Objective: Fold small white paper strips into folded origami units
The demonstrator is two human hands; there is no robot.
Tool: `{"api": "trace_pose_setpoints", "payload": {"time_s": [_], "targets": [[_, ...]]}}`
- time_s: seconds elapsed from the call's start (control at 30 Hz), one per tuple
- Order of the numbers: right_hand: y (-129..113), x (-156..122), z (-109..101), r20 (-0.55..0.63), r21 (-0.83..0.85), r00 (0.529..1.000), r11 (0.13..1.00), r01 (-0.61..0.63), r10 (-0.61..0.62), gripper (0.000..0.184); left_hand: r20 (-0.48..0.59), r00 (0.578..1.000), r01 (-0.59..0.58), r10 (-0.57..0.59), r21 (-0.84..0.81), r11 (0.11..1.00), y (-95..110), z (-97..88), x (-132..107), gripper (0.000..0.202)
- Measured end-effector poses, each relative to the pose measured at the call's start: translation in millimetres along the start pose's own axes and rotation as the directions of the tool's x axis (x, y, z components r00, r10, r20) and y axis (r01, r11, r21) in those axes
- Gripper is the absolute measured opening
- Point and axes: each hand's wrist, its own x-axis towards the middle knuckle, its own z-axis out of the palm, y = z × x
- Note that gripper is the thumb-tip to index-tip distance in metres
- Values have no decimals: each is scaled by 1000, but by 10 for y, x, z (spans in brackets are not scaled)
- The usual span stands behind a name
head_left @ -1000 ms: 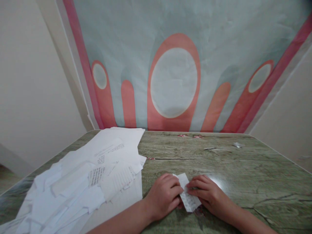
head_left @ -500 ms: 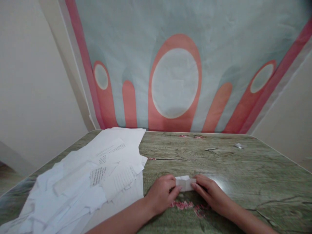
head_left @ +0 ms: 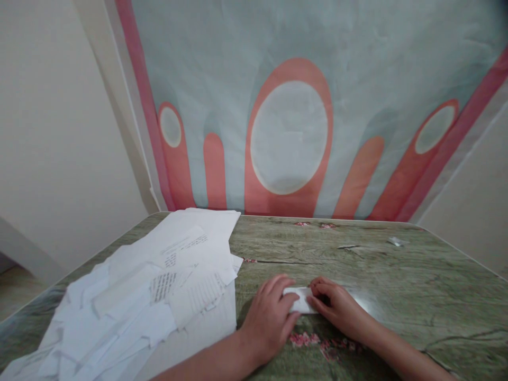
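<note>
A small folded piece of white paper [head_left: 302, 300] lies between my two hands, low over the table's front middle. My left hand [head_left: 270, 312] grips its left end, with the thumb below and the fingers curled over the top. At the right end, my right hand [head_left: 333, 302] pinches the paper between thumb and bent fingers. The fingers hide both ends of the paper, so its full length cannot be seen.
A spread-out pile of white papers [head_left: 135, 296], some with printed text, covers the table's left side. The table [head_left: 428, 286] has a wood-grain top with pink flower prints. A small shiny scrap [head_left: 396, 241] lies at the back right. Behind stands a patterned cloth [head_left: 222, 63].
The paper looked partly raised and opened; now it is flatter. My left hand has shifted over its left end, with fingers more spread. My right fingers have curled in. The view tilted slightly.
</note>
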Motion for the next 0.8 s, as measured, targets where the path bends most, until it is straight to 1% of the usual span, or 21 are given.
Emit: {"api": "trace_pose_setpoints", "payload": {"time_s": [0.03, 0.07, 0.17, 0.23, 0.4, 0.57, 0.67, 0.73, 0.8], "targets": [[4, 6, 4, 1, -4, 1000, 1000, -1, 1, 21, 40, 999, -37, 35, 36, 999, 43, 8, -23, 28], [10, 11, 7, 5, -8, 1000, 1000, 1, -1, 21, 92, 994, -61, 56, 57, 996, 83, 22, -45, 34], [38, 26, 9, 4, -14, 1000, 1000, 7, -7, 22, 229, 971, -86, 65, 82, 993, 163, 78, -97, 56], [55, 30, 9, -5, -22, 1000, 1000, 4, -4, 21, 288, 955, -95, 66, 89, 991, 173, 108, -115, 62], [57, 23, 4, -25, -24, 999, 999, -46, 45, 11, 313, 946, -110, 79, 81, 991, 135, 118, -123, 66], [60, 26, 10, -30, -29, 997, 997, -66, 65, 11, 338, 939, -76, 57, 42, 996, 126, 98, -133, 70], [94, 30, 28, -36, -24, 994, 995, -100, 99, 8, 350, 936, -59, 45, 29, 998, 123, 101, -138, 72], [110, 32, 33, -46, -22, 992, 993, -116, 115, 10, 358, 933, -47, 35, 26, 999, 124, 102, -136, 72], [106, 34, 27, -47, -23, 995, 996, -90, 89, 16, 362, 932, -43, 31, 25, 999, 130, 98, -129, 72]]}}
